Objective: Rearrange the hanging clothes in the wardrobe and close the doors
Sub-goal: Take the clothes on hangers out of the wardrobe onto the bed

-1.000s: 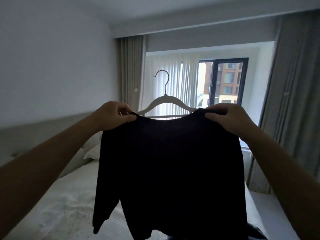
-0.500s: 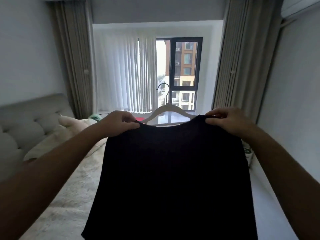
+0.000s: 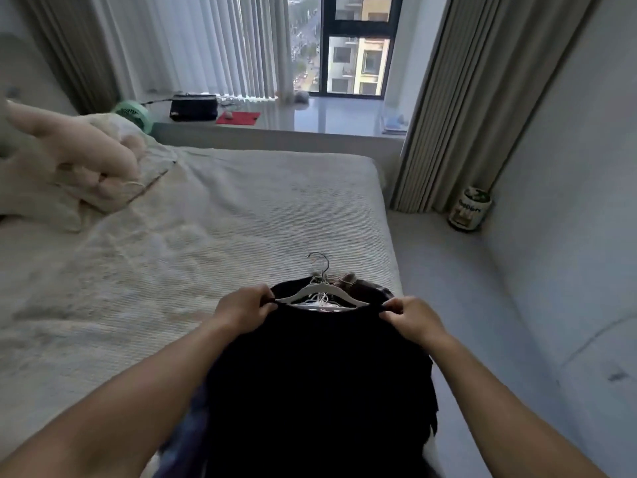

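A black top (image 3: 320, 381) hangs on a white hanger (image 3: 319, 294) low over the near right corner of the bed (image 3: 206, 219). My left hand (image 3: 246, 310) pinches its left shoulder and my right hand (image 3: 412, 320) pinches its right shoulder. Under it lies a pile of other clothes on hangers, with several metal hooks (image 3: 320, 262) sticking out past the collar. A blue-patterned garment (image 3: 188, 439) shows at the pile's left edge. No wardrobe is in view.
A pale plush toy (image 3: 79, 163) and pillows lie at the bed's head on the left. The window sill (image 3: 327, 119) holds a black bag (image 3: 193, 107) and a red cloth (image 3: 238, 118). A tin (image 3: 470, 208) stands on the floor by the right curtain (image 3: 458, 108).
My head has tilted down from the window to the bed. Both hands have lowered the black top on its hanger from chest height down onto the pile of clothes on the bed.
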